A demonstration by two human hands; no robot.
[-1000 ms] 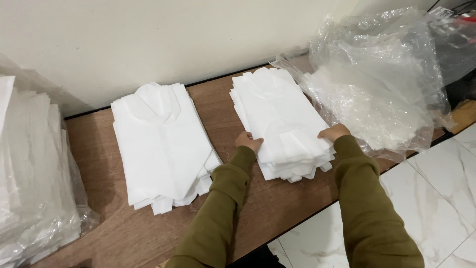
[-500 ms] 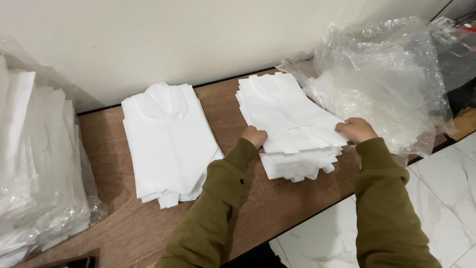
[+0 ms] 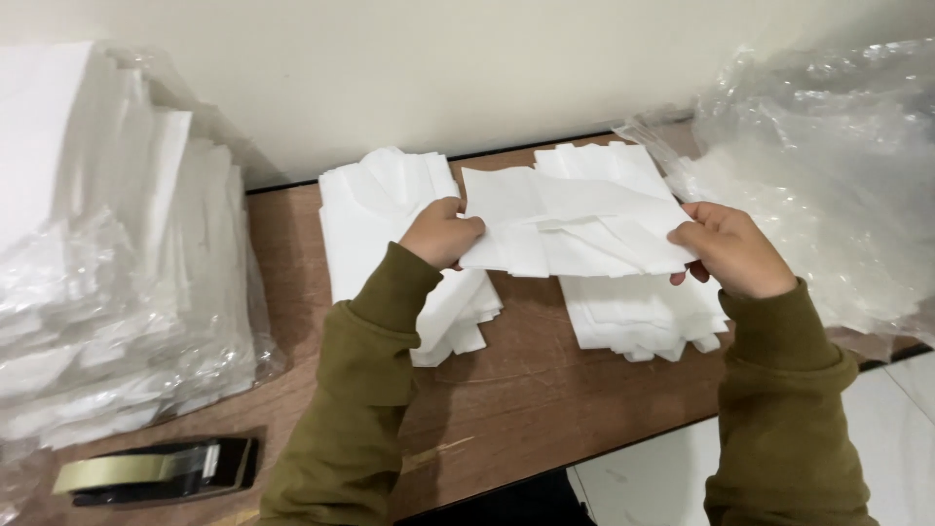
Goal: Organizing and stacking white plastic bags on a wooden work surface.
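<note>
Nearest, at the front left edge of the brown wooden surface [image 3: 545, 390], lies a black tape dispenser [image 3: 161, 469] with a roll of pale tape. Two olive-green sleeves [image 3: 360, 390] reach in over the wood. The left hand [image 3: 440, 232] and the right hand [image 3: 732, 248] are each closed in a pinch on one end of a folded white garment [image 3: 575, 229], holding it raised and stretched flat between them, just above the right stack of folded white garments [image 3: 638, 312]. Just beside it, under the left wrist, sits the left stack [image 3: 390, 209] of the same white pieces, possibly collared shirts, though the folds are hard to read. Far left is a tall pile in clear wrapping [image 3: 107, 282]; far right, crumpled clear plastic bags [image 3: 828, 185] against the cream wall [image 3: 438, 68].
</note>
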